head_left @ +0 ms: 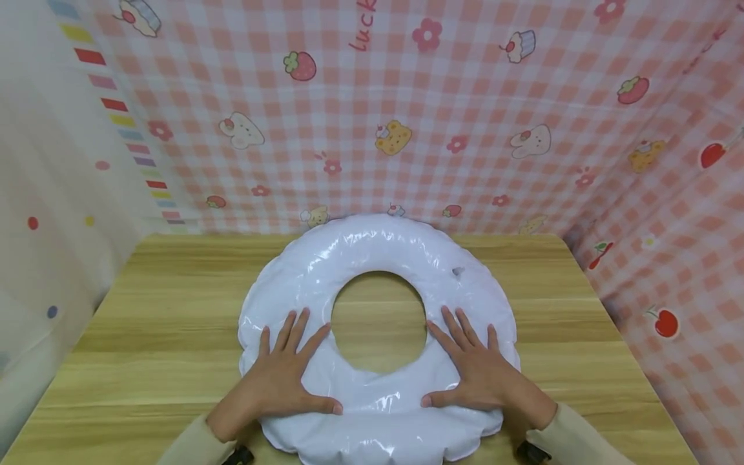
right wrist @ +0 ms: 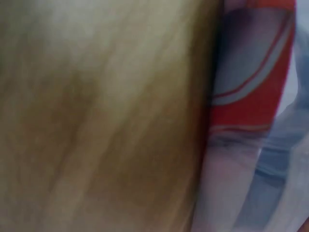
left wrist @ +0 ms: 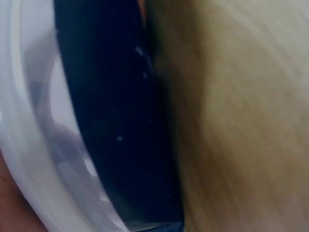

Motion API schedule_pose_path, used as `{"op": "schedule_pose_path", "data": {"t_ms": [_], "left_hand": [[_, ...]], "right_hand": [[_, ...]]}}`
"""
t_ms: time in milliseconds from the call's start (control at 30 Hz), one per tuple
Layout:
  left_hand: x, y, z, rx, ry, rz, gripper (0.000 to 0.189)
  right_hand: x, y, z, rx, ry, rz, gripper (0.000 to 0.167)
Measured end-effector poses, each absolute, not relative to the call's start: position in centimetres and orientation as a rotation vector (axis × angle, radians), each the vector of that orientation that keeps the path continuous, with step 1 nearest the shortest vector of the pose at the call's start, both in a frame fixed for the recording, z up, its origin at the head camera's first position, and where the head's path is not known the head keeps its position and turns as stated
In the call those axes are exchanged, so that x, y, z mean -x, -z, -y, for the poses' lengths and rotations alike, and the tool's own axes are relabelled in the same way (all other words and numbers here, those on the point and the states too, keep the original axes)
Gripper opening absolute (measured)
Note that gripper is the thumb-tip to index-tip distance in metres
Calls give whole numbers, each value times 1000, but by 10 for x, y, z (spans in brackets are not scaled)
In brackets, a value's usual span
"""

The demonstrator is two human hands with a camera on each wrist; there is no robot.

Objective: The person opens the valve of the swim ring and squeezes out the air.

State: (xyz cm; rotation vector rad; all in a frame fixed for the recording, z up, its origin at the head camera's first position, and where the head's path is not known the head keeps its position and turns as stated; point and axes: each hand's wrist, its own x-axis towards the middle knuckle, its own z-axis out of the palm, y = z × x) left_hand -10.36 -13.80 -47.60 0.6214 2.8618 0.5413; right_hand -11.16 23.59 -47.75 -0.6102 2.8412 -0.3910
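Observation:
A white, glossy inflatable swim ring (head_left: 378,242) lies on the wooden table, its round hole facing up. My left hand (head_left: 285,374) rests on the ring's near left part with fingers spread, the index fingertip at the hole's edge. On the near right part my right hand (head_left: 479,371) lies the same way, thumb pointing inward. Between the thumbs the ring's surface is creased. A small greyish tab (head_left: 458,272) shows on its upper right. Close up, the left wrist view has a dark blue band (left wrist: 116,116) along the ring's side; a red patterned patch (right wrist: 246,113) appears in the right wrist view.
The wooden table (head_left: 168,310) extends to both sides of the ring. Behind it hangs a pink checked cloth (head_left: 349,110) with cartoon prints, which the ring's far edge overlaps in the head view. More cloth hangs at left (head_left: 52,194) and right (head_left: 668,258).

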Motion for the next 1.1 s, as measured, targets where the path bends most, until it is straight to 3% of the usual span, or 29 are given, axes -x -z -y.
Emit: {"op": "schedule_pose_path", "data": {"t_ms": [1100], "left_hand": [[107, 477, 125, -532, -342, -2838, 135]], "right_hand": [[113, 485, -227, 575, 250, -2867, 125]]}}
